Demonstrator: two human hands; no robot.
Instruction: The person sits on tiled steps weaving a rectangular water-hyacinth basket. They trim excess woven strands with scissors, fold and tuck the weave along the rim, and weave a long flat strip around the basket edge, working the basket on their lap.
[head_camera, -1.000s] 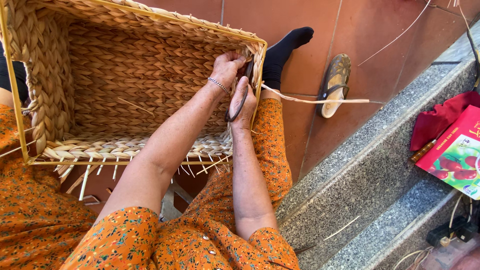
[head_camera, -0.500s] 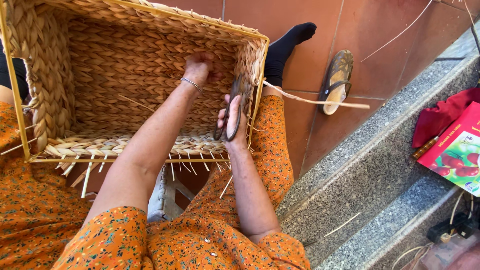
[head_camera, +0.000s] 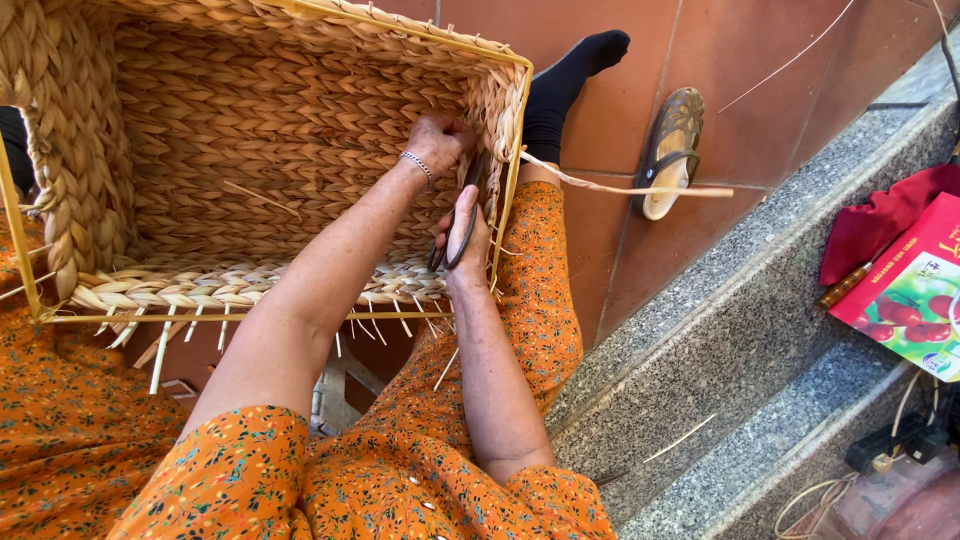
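Note:
A large woven straw basket (head_camera: 250, 150) with a yellow wire frame lies on its side across my lap, its opening towards me. My left hand (head_camera: 440, 140), with a bracelet at the wrist, is inside it, fingers closed against the right wall near the rim. Just below it, my right hand (head_camera: 468, 232) grips dark scissors (head_camera: 452, 240), whose blades point up at that same wall. A long flat straw strand (head_camera: 620, 187) sticks out from the right wall over the floor.
Loose straw ends (head_camera: 160, 340) hang from the basket's near edge. My leg in a black sock (head_camera: 560, 80) stretches over red tiles beside a sandal (head_camera: 668, 150). A granite step (head_camera: 730, 300) runs on the right, with a red box (head_camera: 905, 290) and a red cloth (head_camera: 880, 220).
My left hand dipped deeper into the basket, then came back to the right wall. My right hand with the scissors dropped slightly and stays by the rim.

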